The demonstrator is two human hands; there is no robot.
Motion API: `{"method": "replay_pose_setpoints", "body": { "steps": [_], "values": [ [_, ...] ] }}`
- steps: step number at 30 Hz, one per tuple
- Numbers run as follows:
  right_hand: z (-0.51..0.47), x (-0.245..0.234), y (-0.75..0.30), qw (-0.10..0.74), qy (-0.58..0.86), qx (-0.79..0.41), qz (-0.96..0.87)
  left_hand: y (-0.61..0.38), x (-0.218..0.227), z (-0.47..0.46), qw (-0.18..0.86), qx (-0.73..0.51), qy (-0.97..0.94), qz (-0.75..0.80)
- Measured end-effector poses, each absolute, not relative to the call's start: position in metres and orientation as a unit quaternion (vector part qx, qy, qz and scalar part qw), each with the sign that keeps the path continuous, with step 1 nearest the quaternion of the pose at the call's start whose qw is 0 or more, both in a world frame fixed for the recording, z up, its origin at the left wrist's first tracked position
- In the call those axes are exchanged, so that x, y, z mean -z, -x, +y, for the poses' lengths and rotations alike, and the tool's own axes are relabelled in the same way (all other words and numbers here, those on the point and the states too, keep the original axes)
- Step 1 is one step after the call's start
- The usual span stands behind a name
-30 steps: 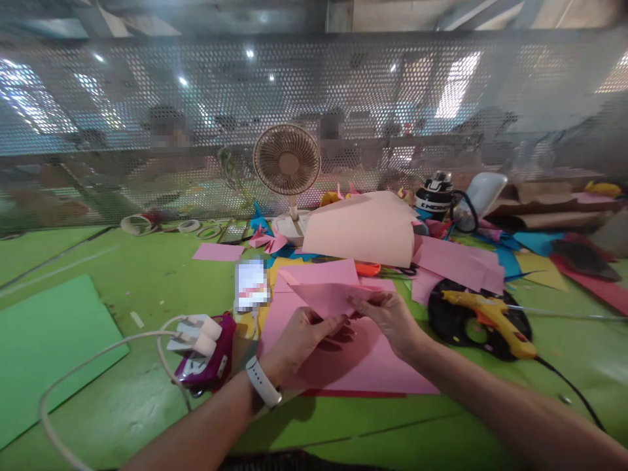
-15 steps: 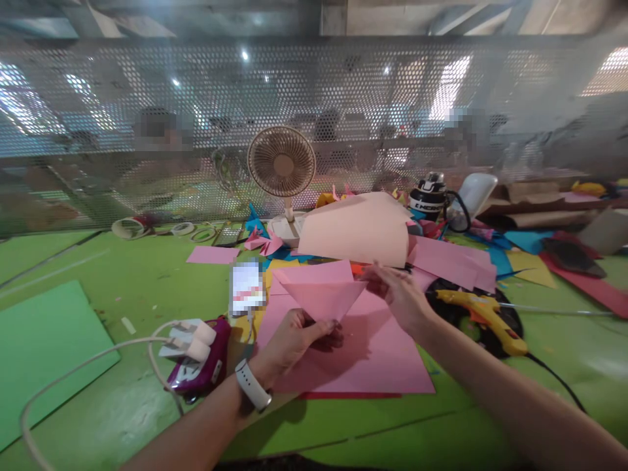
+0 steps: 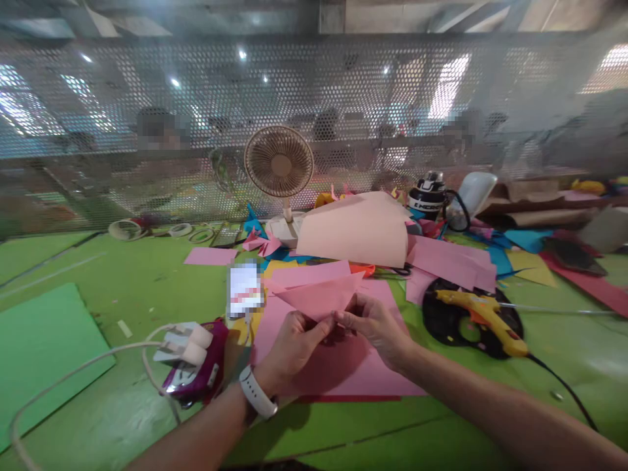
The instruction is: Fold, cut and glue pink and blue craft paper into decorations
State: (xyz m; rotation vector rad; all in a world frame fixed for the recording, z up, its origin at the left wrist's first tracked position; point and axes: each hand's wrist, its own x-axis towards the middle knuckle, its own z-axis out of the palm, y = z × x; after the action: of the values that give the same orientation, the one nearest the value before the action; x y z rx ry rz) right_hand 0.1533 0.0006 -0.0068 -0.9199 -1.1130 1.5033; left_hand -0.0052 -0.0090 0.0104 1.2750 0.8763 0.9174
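A folded pink paper triangle (image 3: 320,292) is held up above a large pink sheet (image 3: 343,366) that lies on the green table. My left hand (image 3: 293,347), with a white watch on its wrist, pinches the triangle's lower point. My right hand (image 3: 373,327) pinches the same lower edge just to the right of it. The fingertips of both hands meet at the paper's bottom tip.
A yellow glue gun (image 3: 483,313) rests on a black disc at the right. A purple power strip (image 3: 196,366) with white plugs sits left of my hands. A small fan (image 3: 279,163), a peach sheet (image 3: 358,229), loose coloured papers and a perforated metal screen stand behind. A green board (image 3: 44,347) lies far left.
My right hand had let go and reached toward the back right; it has come back and now pinches the triangle's lower tip beside my left hand.
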Motion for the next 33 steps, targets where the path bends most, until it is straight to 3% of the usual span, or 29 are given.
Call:
{"method": "replay_pose_setpoints", "body": {
  "steps": [10,21,26,33],
  "values": [
    [0.006,-0.002,-0.158,0.534,0.361,-0.632,-0.429,0.007,-0.009,-0.006,0.615,-0.391,-0.554,0.402],
    [0.048,-0.003,-0.200,0.656,0.401,-0.554,-0.319,0.013,-0.010,-0.008,0.623,-0.380,-0.546,0.412],
    [0.023,-0.001,-0.177,0.521,0.383,-0.652,-0.396,0.011,-0.008,-0.007,0.625,-0.394,-0.536,0.408],
    [0.005,-0.003,-0.162,0.466,0.381,-0.630,-0.491,0.009,-0.009,-0.008,0.619,-0.377,-0.564,0.396]
  ]
}}
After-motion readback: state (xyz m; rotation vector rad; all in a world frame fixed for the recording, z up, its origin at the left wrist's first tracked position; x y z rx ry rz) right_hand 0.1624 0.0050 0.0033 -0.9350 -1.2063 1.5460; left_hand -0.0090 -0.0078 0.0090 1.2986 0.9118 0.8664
